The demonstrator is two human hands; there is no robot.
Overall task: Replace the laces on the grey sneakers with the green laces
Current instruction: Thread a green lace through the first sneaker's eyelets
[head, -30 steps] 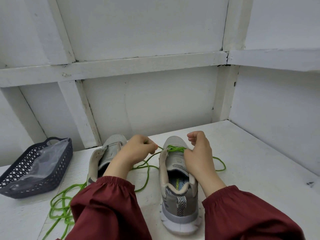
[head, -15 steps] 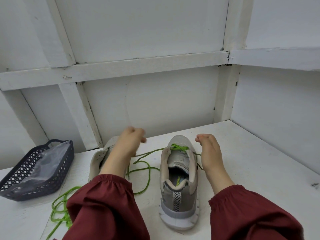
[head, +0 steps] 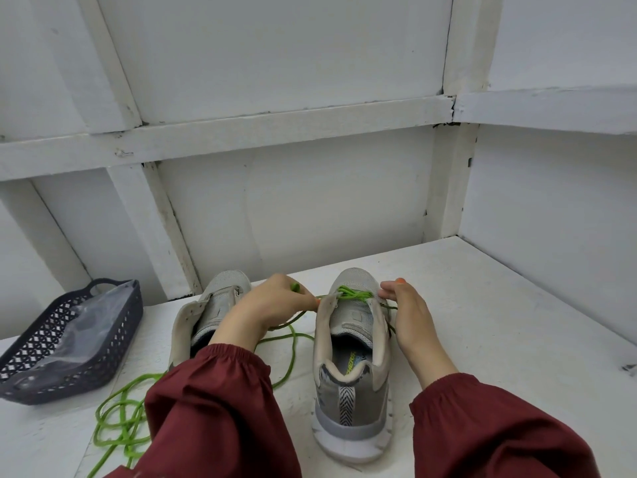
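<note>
— Where was the green lace (head: 352, 294) when we looked?

— It crossed the front holes of the grey sneaker (head: 346, 327) on the right, up by the toe. The rest ran off to the left and lay in messy loops on the tabletop (head: 499, 322).

— And the hands?

— The left hand (head: 275, 305) was curled round the lace and pinched it, with a bit poking out on top. The right hand (head: 413, 322) sat against the far side of that shoe, fingers close together. We could not tell if it held the lace or only touched it.

— So what did we worry about?

— A hard pull from the left. We thought it could drag the other end right back out of the holes — then the lacing starts over.

— Anything else?

— The loops could pull into a knot. The shoe could slide too, since we saw nothing pressing it down. And the other sneaker (head: 220, 300) sat just beside the lace, bare of lace as far as we saw, so the lace might catch on it.
</note>
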